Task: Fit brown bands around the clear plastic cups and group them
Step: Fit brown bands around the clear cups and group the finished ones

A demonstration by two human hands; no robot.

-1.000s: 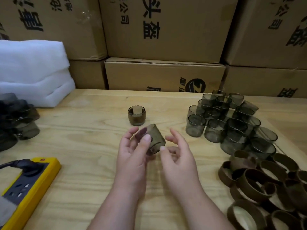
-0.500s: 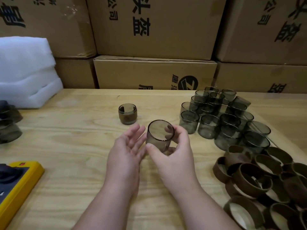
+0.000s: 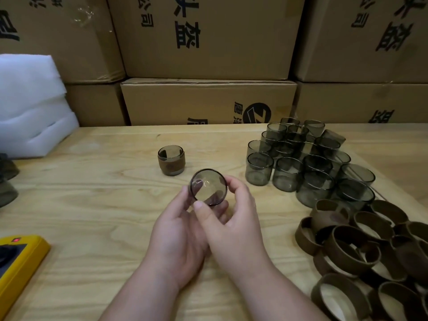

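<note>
Early going, by the look of it: only one banded cup (image 3: 171,160) standing finished at twelve o'clock of the hands, against a crowd of bare cups (image 3: 308,158) at two o'clock and a heap of brown bands (image 3: 370,256) at four o'clock, all waiting. Held cup (image 3: 208,187) raised just above the table (image 3: 92,205), smoky, see-through, mouth tipped toward the camera; whether banded, impossible to tell from this angle. Right hand (image 3: 234,218) curled round it, thumb on the near rim, fingers at the far side. Left hand (image 3: 178,230) cupped loosely underneath, fingertips touching the cup's left wall.
</note>
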